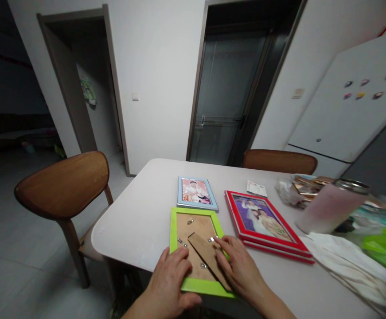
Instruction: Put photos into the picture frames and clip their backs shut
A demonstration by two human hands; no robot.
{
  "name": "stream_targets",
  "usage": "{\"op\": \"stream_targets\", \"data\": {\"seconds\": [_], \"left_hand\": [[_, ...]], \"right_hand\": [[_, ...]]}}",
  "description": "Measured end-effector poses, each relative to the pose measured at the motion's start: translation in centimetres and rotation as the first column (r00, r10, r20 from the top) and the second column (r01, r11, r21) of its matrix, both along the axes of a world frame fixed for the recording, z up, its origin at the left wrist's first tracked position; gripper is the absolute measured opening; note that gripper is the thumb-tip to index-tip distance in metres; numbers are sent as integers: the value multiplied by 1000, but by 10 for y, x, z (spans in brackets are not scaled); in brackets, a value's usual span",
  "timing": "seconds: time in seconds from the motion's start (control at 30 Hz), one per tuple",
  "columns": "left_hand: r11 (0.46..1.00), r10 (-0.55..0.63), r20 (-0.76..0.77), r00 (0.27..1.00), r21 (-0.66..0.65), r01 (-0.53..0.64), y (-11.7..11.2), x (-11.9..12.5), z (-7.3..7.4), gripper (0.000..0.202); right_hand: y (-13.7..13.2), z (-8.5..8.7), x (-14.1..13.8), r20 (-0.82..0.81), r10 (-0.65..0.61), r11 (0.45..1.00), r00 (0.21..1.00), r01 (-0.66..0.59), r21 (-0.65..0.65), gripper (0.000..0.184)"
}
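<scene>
A green picture frame (174, 230) lies face down at the near edge of the white table (139, 212), its brown backing board and folding stand facing up. My left hand (171, 274) rests on the frame's lower left corner, fingers flat on the backing. My right hand (237, 266) lies over the frame's right side, fingertips touching a small metal clip by the stand (206, 252). Neither hand grips anything.
A blue framed photo (196, 193) lies beyond the green one. Red framed photos (262, 221) are stacked to the right. A pink tumbler (329, 206), white cloth (345, 261), bags and a small card (256, 188) crowd the right side. Wooden chairs (63, 181) stand left and behind.
</scene>
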State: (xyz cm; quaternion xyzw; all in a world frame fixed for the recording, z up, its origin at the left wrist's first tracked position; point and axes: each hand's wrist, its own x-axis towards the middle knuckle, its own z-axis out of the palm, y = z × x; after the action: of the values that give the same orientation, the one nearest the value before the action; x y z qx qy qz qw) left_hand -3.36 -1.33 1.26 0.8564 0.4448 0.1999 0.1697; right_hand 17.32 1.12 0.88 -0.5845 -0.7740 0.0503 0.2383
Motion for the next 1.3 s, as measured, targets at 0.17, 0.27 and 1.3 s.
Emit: {"op": "stream_targets", "data": {"seconds": [0.17,0.27,1.3], "left_hand": [[1000,29,-29,999,-10,-29,1,1,-9,44],[999,32,-40,999,-20,-33,0,1,-9,45],[994,-101,-182,978,19,107,4,24,11,57]], "right_hand": [[14,7,0,143,-60,996,988,68,-56,27],[14,6,1,109,-31,996,994,41,-82,27],[-6,-21,14,32,31,999,999,-31,13,42]]}}
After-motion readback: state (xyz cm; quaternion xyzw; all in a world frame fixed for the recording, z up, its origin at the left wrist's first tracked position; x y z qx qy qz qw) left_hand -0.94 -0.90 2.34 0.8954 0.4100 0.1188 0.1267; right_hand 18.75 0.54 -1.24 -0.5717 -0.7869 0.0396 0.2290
